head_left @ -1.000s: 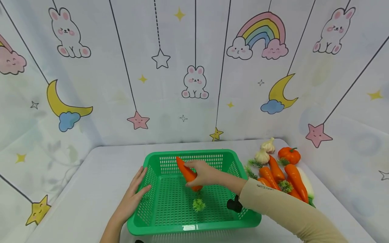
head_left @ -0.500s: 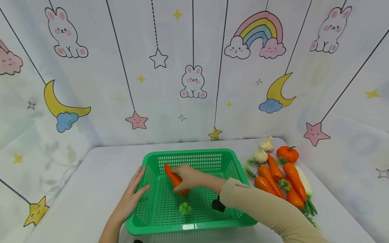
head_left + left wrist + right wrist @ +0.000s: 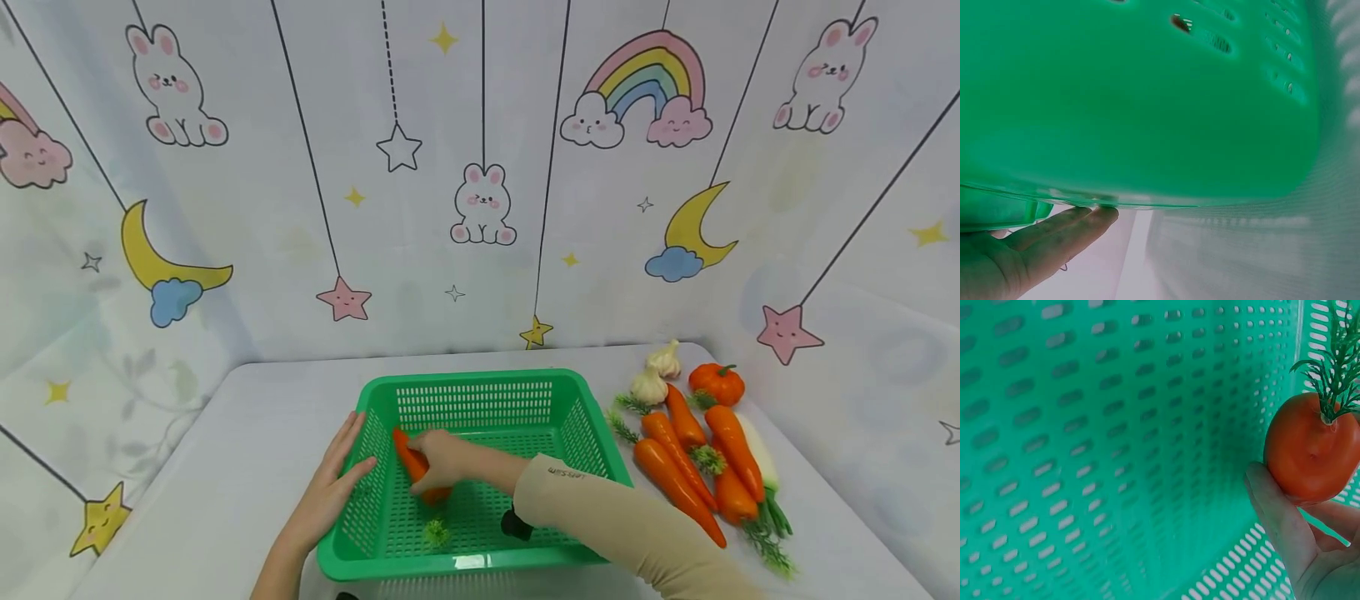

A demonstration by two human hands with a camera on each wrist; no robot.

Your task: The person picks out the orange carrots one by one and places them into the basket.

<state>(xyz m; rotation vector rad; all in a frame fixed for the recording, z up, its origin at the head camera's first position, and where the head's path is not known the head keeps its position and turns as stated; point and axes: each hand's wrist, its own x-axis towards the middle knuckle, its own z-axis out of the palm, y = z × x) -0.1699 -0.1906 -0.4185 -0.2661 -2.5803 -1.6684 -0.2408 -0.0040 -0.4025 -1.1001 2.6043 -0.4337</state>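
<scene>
Inside the green plastic basket point(image 3: 472, 565), near its left wall, my right hand point(image 3: 453, 458) grips an orange carrot point(image 3: 407, 454). The carrot lies tilted, with its tip toward the back and its leafy green top point(image 3: 436, 532) toward the front. From the right wrist, the thick end of the carrot point(image 3: 1310, 453) shows between thumb and fingers, above the perforated floor or wall. My left hand point(image 3: 330, 483) rests against the basket's left rim, fingers straight. The left wrist view has those fingers point(image 3: 1072, 234) touching the basket's outer wall point(image 3: 1122, 125).
Right of the basket lies a group of several carrots point(image 3: 678, 487), a white radish point(image 3: 759, 454) with green leaves, a small orange pumpkin point(image 3: 716, 385) and garlic bulbs point(image 3: 648, 387). All stand on a white table point(image 3: 195, 492), with a patterned cloth point(image 3: 480, 275) behind.
My right hand has carried the carrot leftward and lower, from the middle of the basket to near its left wall. The left hand stays at the rim.
</scene>
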